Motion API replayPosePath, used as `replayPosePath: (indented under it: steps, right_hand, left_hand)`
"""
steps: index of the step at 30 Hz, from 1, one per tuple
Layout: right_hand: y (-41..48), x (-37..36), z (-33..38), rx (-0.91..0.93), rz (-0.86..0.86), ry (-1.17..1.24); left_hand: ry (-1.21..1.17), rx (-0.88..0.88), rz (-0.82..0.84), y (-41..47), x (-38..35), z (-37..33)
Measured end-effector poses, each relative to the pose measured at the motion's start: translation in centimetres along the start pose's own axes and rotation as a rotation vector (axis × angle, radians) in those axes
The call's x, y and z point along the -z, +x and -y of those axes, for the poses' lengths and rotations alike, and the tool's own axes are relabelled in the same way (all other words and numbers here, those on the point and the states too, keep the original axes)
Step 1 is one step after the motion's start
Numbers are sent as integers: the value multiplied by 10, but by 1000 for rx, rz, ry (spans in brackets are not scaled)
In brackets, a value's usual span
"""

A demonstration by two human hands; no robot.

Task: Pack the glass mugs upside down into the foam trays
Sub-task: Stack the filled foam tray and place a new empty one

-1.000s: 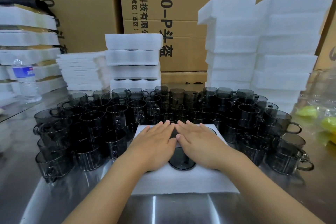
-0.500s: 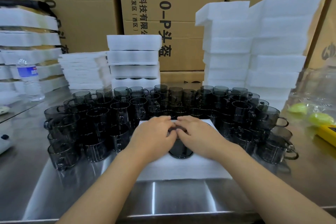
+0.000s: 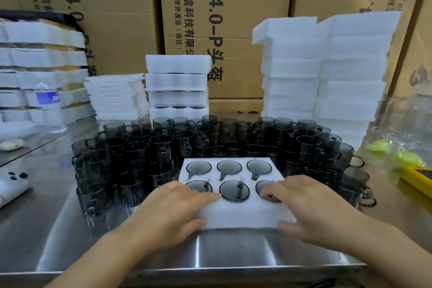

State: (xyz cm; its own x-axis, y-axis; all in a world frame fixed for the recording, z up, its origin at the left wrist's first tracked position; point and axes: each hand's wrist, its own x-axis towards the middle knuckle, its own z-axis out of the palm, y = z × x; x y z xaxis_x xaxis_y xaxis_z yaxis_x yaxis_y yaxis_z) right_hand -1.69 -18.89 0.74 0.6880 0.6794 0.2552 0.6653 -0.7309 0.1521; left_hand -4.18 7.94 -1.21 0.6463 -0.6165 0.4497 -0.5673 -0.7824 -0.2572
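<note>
A white foam tray [image 3: 233, 215] lies on the steel table in front of me. Several dark glass mugs sit upside down in its round holes; the front middle mug [image 3: 234, 190] shows its flat base. My left hand [image 3: 173, 208] holds the tray's near left corner, fingers on top and thumb against the front face. My right hand [image 3: 311, 203] holds the near right corner the same way, its fingers partly covering the front right mug. Many loose dark mugs [image 3: 161, 145] stand upright around the tray's back and sides.
Stacks of foam trays rise at the back right [image 3: 327, 72], back middle [image 3: 177, 84] and left [image 3: 42, 65]. A water bottle [image 3: 48, 105] and a white device [image 3: 11, 184] are at the left, a yellow device [image 3: 418, 177] at the right. Cardboard boxes [image 3: 233, 7] stand behind.
Both hands lay flat together on the middle of the tray. They have slid apart to its near corners, uncovering the upside-down mugs.
</note>
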Motion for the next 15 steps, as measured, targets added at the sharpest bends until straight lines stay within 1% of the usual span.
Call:
replayPosePath:
  steps: [3,6,9,10,12,15]
  right_hand:
    - [-7,8,-3,27,-23,-31]
    - [-14,34,-11,42,-141,27]
    - [-3,58,-23,37,-246,46]
    - [5,66,-27,38,-278,55]
    - [27,79,-35,49,-342,46]
    - [67,92,-49,18,-380,14]
  left_hand:
    - [-67,-39,-53,-2,6,-1]
    - [-109,-60,-134,2,27,8]
    - [-64,-56,-138,20,59,25]
    - [-55,-29,-134,29,69,33]
    - [-104,81,-90,49,87,50]
    - [-143,198,-52,78,101,90]
